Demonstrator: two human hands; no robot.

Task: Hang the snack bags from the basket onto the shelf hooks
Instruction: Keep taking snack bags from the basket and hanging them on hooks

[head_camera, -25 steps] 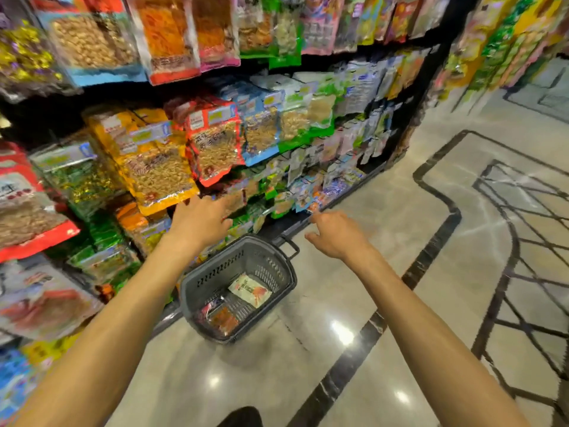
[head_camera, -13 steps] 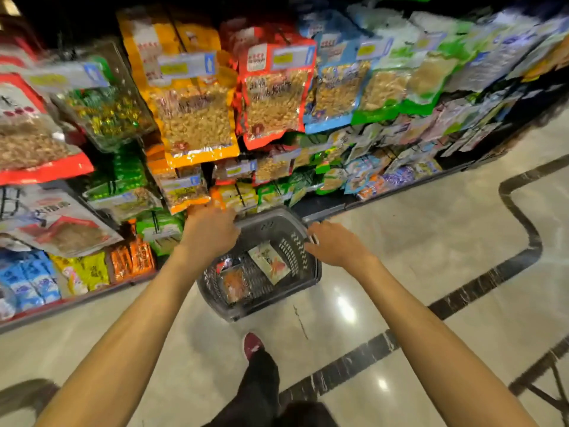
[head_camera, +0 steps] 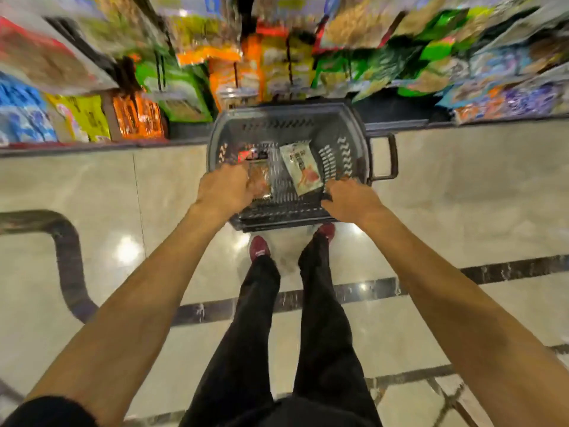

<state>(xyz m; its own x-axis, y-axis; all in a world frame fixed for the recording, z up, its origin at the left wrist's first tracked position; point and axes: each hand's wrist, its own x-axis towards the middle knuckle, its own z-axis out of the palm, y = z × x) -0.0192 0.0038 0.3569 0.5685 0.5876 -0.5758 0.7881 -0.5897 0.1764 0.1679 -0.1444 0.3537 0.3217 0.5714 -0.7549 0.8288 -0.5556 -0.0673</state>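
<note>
A grey plastic basket (head_camera: 354, 140) stands on the floor against the shelf base, just ahead of my feet. Two snack bags lie in it: a clear orange-red bag (head_camera: 261, 175) on the left and a white-green bag (head_camera: 300, 167) in the middle. My left hand (head_camera: 224, 189) reaches into the basket and its fingers touch the left edge of the orange-red bag; its grip is hidden. My right hand (head_camera: 351, 200) hovers over the near right rim, fingers loosely curled beside the white-green bag's lower corner, holding nothing. The hanging shelf bags (head_camera: 191, 94) are blurred.
The basket's dark handle (head_camera: 391, 155) sticks out to the right. The low shelf edge (head_camera: 92, 146) runs across the view behind the basket. My legs and red shoes (head_camera: 258, 248) stand right behind it on glossy tiled floor (head_camera: 462, 211).
The view has tilted down from the shelf to the floor. Both hands have dropped from above the basket into it, the left one reaching the orange-red bag.
</note>
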